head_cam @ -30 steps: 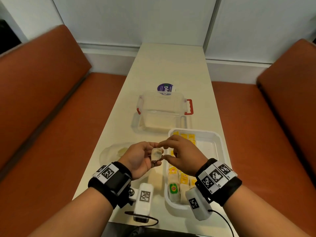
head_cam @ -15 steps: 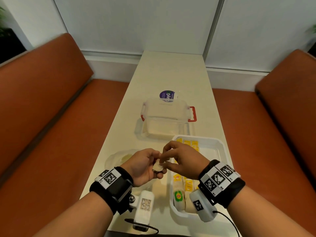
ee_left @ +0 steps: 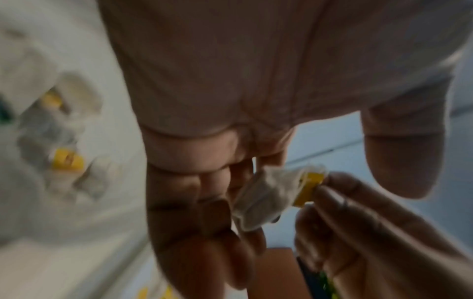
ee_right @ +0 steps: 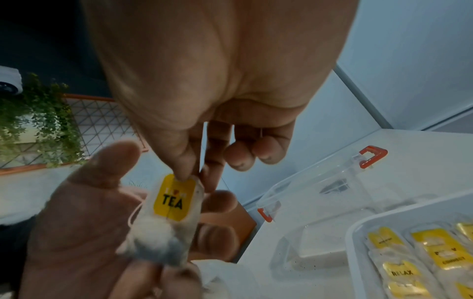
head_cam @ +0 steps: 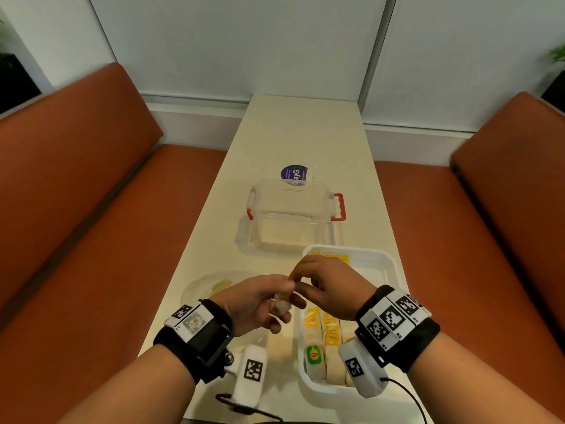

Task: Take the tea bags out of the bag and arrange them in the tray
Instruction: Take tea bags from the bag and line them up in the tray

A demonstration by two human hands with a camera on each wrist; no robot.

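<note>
- Tray (head_cam: 394, 270) at 5 o'clock, tea bags (head_cam: 324, 344) lined up in its near end
- Left hand (head_cam: 253, 304) cradles one tea bag (ee_right: 166, 218) in curled fingers; right hand (head_cam: 327, 286) pinches its yellow tag (ee_right: 174, 197)
- Plastic bag (head_cam: 214, 286) at 9 o'clock of the hands
- Clear box (head_cam: 293, 218) at 12 o'clock, beyond the tray

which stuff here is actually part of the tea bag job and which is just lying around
Part of the job:
- tea bag, gripped by left hand, its tag pinched by right hand
- white tray with tea bags already in it
- plastic bag on the table

Just lying about:
- clear box with red latches
- purple round label
- orange benches
</note>
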